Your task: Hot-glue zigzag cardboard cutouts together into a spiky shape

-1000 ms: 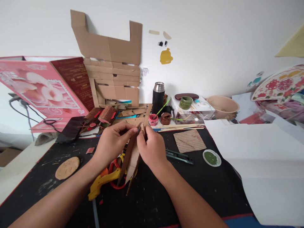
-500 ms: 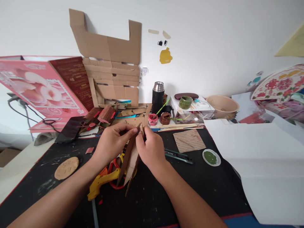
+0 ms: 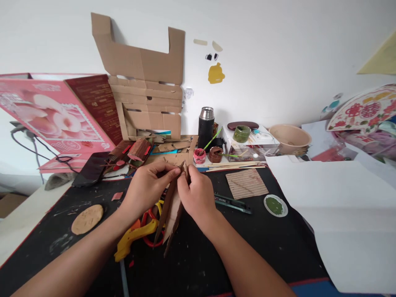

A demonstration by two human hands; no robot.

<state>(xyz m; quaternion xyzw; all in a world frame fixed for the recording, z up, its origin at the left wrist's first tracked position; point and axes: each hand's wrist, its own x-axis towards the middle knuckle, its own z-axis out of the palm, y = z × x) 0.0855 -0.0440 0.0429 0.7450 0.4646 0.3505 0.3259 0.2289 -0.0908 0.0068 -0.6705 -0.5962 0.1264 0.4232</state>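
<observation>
In the middle of the head view, my left hand (image 3: 151,181) and my right hand (image 3: 198,194) are close together, each pinching the upper end of a brown cardboard piece (image 3: 173,210). Its long, pointed strips hang down and spread between my wrists, with a paler inner face showing. Fingers hide the pinched end. Below it on the black mat lie a yellow glue gun (image 3: 136,236) and scissors with red and yellow handles (image 3: 144,218), partly covered by the cardboard. A teal utility knife (image 3: 233,203) rests just right of my right hand.
A round tan disc (image 3: 87,219) lies left. Right are corrugated cardboard (image 3: 246,183), a lid of green paint (image 3: 275,205) and white paper (image 3: 346,231). Paint jars (image 3: 215,154), wooden sticks (image 3: 236,166) and a black thermos (image 3: 206,128) stand behind; a phone (image 3: 90,169) lies back left.
The cardboard's hanging strips have tilted slightly and shifted a little to the right. Both hands keep their hold in nearly the same place.
</observation>
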